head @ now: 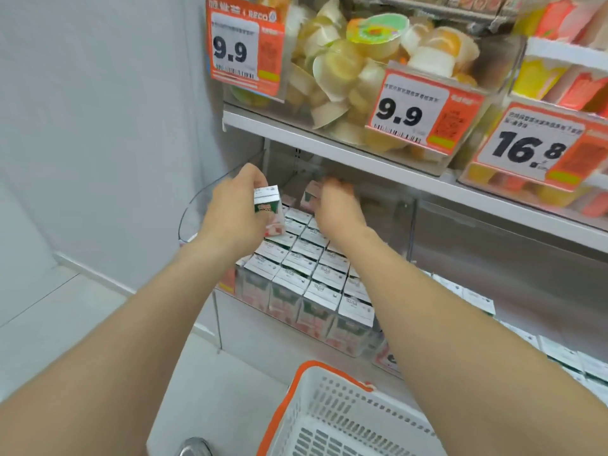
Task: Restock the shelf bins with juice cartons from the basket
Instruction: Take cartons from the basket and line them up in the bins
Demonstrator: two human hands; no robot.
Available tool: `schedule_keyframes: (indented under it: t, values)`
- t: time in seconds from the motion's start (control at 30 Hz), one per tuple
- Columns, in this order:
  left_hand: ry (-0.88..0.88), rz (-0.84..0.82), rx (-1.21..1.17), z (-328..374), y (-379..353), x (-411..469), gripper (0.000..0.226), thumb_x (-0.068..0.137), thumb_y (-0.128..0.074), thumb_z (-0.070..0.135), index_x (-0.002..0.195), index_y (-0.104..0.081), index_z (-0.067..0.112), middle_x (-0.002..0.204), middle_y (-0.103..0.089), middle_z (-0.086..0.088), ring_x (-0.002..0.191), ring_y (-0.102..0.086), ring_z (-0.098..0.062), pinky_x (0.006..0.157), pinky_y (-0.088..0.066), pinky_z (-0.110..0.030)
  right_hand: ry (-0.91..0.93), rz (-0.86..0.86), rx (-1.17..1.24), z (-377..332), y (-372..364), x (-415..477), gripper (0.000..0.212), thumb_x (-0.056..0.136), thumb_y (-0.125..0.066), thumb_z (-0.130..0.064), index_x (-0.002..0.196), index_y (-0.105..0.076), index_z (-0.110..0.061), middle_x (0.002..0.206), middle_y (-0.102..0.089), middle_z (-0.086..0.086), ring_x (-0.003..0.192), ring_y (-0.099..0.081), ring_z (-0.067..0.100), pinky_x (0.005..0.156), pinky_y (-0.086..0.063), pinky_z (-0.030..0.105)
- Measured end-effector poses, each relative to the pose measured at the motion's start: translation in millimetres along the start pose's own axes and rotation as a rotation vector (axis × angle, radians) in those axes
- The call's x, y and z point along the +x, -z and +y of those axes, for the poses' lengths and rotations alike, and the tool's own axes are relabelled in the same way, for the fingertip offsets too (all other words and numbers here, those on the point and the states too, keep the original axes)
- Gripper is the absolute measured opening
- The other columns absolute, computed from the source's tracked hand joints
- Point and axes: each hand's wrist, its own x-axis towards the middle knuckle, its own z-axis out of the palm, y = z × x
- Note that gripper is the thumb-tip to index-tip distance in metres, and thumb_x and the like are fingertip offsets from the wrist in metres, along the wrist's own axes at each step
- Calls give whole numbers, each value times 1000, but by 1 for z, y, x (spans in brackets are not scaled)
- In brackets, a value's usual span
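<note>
My left hand (pixel 235 205) grips a small green, white and pink juice carton (pixel 268 207) upright above the back rows of a clear shelf bin (pixel 218 319). Further back in the same bin, my right hand (pixel 335 205) holds another carton (pixel 311 194), tilted and partly hidden by my fingers. Several rows of matching cartons (pixel 306 278) fill the bin with their white tops up. The white basket with an orange rim (pixel 332 416) sits low in front of me; its visible part holds no cartons.
The shelf above (pixel 362 162) overhangs the bin and carries clear bins of jelly cups (pixel 358 70) with orange price tags. More cartons (pixel 559 353) line the neighbouring bin to the right. A white wall and pale floor lie to the left.
</note>
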Motion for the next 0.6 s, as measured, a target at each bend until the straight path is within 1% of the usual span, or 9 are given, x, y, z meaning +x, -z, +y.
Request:
schedule_keyframes:
  t: [0.07,0.13,0.23,0.3,0.33,0.4,0.47,0.53,0.6]
  values:
    - [-8,-17,-24,-4,-2,5,35,93,-75,9,108,-51,30,108,-63,-4,84,-62,-21,63,-50,-35,7,-102,124,0,-7,15,37,106,-58,-17,141,-52,-9,135,-60,13,121,-60,31,95,-49,36]
    - [-24,-32,-37,-6,-6,10,36,94,-74,10,110,-52,34,110,-62,-4,85,-62,-23,68,-51,-36,29,-223,160,0,-11,25,39,109,-51,-25,145,-51,-12,140,-59,9,128,-58,30,101,-46,36]
    - [-33,-58,-41,-6,-12,17,37,95,-70,12,109,-53,42,113,-62,-5,85,-61,-24,66,-44,-32,48,-390,81,4,-11,32,45,110,-42,-27,152,-48,-13,155,-50,10,140,-49,30,108,-39,35]
    - [-31,-75,-41,-4,-14,19,36,97,-68,13,111,-56,43,115,-62,-3,91,-62,-24,71,-44,-33,65,-400,109,3,0,28,45,110,-38,-23,153,-49,-13,157,-48,11,141,-48,28,112,-37,35]
    - [-31,-80,-44,-2,-14,18,35,98,-67,12,113,-58,42,116,-62,-3,93,-62,-23,72,-45,-33,63,-364,178,1,7,23,45,111,-35,-23,152,-50,-15,155,-51,10,138,-50,26,111,-38,35]
    - [-40,-84,-52,2,-15,17,33,98,-67,12,118,-59,38,117,-61,-3,95,-61,-24,74,-48,-35,33,-279,441,-5,21,10,47,106,-34,-32,148,-56,-26,144,-61,4,124,-58,18,109,-44,35]
    - [-59,-84,-50,5,-15,15,34,99,-66,12,123,-57,34,118,-60,-2,94,-60,-23,76,-47,-33,63,-304,734,-8,32,-8,43,97,-46,-34,136,-65,-31,127,-72,-3,113,-67,14,105,-54,42]
    - [-68,-94,-68,6,-14,13,41,99,-66,11,131,-47,30,119,-60,-1,89,-60,-20,68,-44,-27,165,-345,766,-7,36,-24,29,94,-66,-28,123,-73,-29,114,-77,-3,106,-72,18,93,-61,42]
    - [-47,-121,-93,7,-12,11,52,100,-66,11,140,-37,27,123,-60,0,92,-62,-18,64,-42,-22,195,-274,693,-2,36,-31,23,93,-77,-24,116,-77,-26,105,-79,-4,99,-74,18,86,-63,40]
